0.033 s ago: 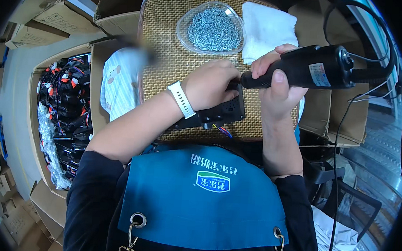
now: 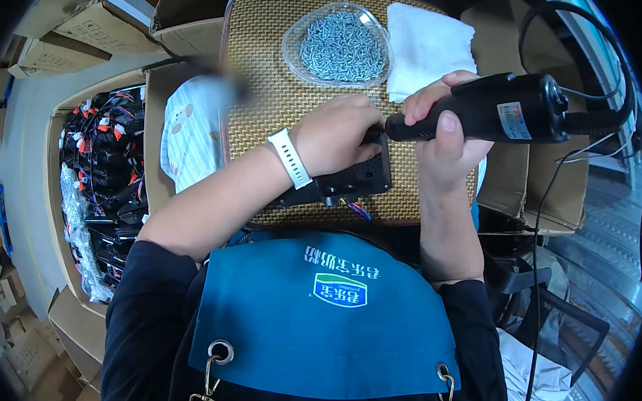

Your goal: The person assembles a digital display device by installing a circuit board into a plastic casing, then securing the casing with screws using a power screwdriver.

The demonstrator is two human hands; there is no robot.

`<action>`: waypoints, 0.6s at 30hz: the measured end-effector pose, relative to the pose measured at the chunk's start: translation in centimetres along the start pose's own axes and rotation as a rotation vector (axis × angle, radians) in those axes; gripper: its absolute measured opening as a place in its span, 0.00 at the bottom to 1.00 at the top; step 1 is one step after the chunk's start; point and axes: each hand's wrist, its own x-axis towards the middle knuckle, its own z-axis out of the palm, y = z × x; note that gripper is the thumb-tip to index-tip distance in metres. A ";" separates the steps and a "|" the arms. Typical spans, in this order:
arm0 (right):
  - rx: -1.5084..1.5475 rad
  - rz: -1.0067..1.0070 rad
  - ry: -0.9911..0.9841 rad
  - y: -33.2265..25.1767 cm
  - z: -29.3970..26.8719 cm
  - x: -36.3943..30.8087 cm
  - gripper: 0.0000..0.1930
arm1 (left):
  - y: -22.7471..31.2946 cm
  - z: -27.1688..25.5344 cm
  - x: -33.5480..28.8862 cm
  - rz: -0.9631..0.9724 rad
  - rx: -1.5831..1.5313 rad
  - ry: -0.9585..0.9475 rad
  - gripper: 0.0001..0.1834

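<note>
My left hand (image 2: 336, 134), with a white watch band (image 2: 290, 157) on its wrist, is closed on a black plastic housing (image 2: 370, 175). Red, blue and yellow wires (image 2: 358, 211) stick out at the housing's near side. A black electric screwdriver (image 2: 481, 111) is gripped in my right hand (image 2: 445, 153), thumb along its body. It lies almost level, its nose pointing left at the housing's far edge, close to my left fingertips. Whether the bit touches a screw is hidden.
A clear round dish (image 2: 344, 45) of small silver screws and a folded white cloth (image 2: 427, 47) lie on the woven mat (image 2: 263, 65). At left stands a carton (image 2: 85, 274) of black parts with wires. The screwdriver's cable (image 2: 628, 87) loops at right.
The screwdriver and my right hand have shifted very slightly to the right. My left hand and the housing stay where they were.
</note>
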 end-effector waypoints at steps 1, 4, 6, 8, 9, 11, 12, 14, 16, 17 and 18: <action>0.001 0.001 0.001 0.1 0.0 0.0 0.24 | 0.0 0.0 0.0 0.019 0.024 -0.010 0.17; 0.177 -0.050 0.044 0.4 -0.1 0.0 0.19 | -0.2 0.0 0.0 0.044 0.040 -0.026 0.20; 0.172 -0.045 0.030 0.4 -0.4 -0.1 0.21 | -0.1 0.0 0.0 0.050 0.031 -0.031 0.20; 0.181 -0.059 0.055 0.3 -0.5 -0.4 0.22 | 0.1 -0.1 0.0 0.042 0.042 -0.032 0.18; 0.190 -0.073 0.079 0.1 -0.6 -0.5 0.24 | 0.2 0.0 0.0 0.042 0.043 -0.033 0.18; 0.156 -0.070 0.096 -0.6 -0.6 -0.6 0.28 | 0.3 0.2 0.0 0.031 0.036 -0.002 0.15; 0.193 -0.086 0.108 -0.7 -0.7 -0.6 0.29 | 0.3 0.2 0.0 0.030 0.038 -0.001 0.15; 0.193 -0.084 0.140 -1.2 -1.0 -0.6 0.32 | 0.3 0.2 0.0 0.021 0.060 -0.007 0.13; 0.187 -0.087 0.160 -1.3 -1.2 -0.6 0.32 | 0.7 0.3 0.0 0.012 0.088 0.010 0.12; 0.182 -0.090 0.176 -1.3 -1.3 -0.7 0.33 | 1.0 0.4 0.0 0.003 0.117 0.032 0.12; 0.181 -0.089 0.177 -1.4 -1.5 -0.7 0.33 | 1.3 0.4 0.3 0.002 0.115 0.031 0.12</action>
